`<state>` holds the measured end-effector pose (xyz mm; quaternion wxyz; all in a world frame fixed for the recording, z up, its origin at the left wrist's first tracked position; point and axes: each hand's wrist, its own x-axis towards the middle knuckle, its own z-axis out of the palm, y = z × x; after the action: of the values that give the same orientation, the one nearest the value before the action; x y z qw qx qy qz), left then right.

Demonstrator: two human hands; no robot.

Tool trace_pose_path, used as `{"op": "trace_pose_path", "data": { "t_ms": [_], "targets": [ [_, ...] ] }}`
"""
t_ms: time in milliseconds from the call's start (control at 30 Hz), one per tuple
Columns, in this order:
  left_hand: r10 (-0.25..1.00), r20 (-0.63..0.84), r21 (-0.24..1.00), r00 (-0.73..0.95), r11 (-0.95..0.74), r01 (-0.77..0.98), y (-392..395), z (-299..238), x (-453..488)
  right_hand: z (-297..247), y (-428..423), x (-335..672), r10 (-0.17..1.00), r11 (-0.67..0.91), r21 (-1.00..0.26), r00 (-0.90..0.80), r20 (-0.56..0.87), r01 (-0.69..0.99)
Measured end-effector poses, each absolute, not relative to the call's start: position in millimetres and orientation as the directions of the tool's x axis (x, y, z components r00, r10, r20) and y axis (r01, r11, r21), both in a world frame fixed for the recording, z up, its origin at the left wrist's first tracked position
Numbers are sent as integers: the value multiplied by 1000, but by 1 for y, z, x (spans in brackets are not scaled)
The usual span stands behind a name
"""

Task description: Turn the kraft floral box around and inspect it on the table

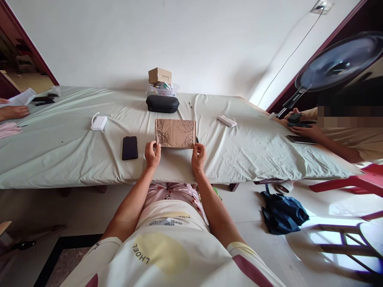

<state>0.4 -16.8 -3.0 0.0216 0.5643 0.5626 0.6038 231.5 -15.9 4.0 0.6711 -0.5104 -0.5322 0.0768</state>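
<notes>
Between my two hands is a brown piece of cardboard with dark scribbled curves drawn in its corners. My left hand pinches its lower left corner, and my right hand pinches the lower right one. The cardboard is held over the cloth-covered table, near its front edge. A small dark thing behind its right edge is mostly hidden. To the left of my left hand lies a dark phone. Beyond the cardboard sits a black zip case.
A clear plastic tub holding a cardboard box stands by the wall. White power strips lie on both sides. A person's hands hold a dark object at right, near a fan. Another person's hand holds paper at left.
</notes>
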Motion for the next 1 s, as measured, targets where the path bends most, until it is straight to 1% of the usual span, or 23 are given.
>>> {"op": "trace_pose_path", "data": {
  "t_ms": [133, 233, 500, 733, 800, 900, 1000],
  "targets": [
    [674, 653, 702, -345, -367, 611, -18, -2, 1, 6, -18, 230, 634, 468, -768, 439, 636, 436],
    [661, 665, 694, -348, -374, 615, -20, -1, 4, 8, -20, 230, 635, 473, -759, 423, 646, 448],
    [646, 719, 602, -255, -396, 694, -23, 4, 12, 12, -25, 230, 662, 476, -753, 378, 647, 455],
    [620, 743, 590, -252, -429, 684, -24, 4, 10, 11, -26, 229, 618, 523, -722, 382, 687, 453],
    [631, 735, 587, -249, -407, 700, -25, 5, 10, 11, -25, 230, 611, 517, -705, 366, 701, 486],
    [656, 715, 568, -241, -342, 749, -29, 9, 15, 11, -25, 230, 587, 479, -651, 337, 736, 589],
    [683, 710, 514, -172, -335, 790, -34, 13, 23, 12, -28, 227, 580, 398, -579, 294, 760, 711]
  ]
}}
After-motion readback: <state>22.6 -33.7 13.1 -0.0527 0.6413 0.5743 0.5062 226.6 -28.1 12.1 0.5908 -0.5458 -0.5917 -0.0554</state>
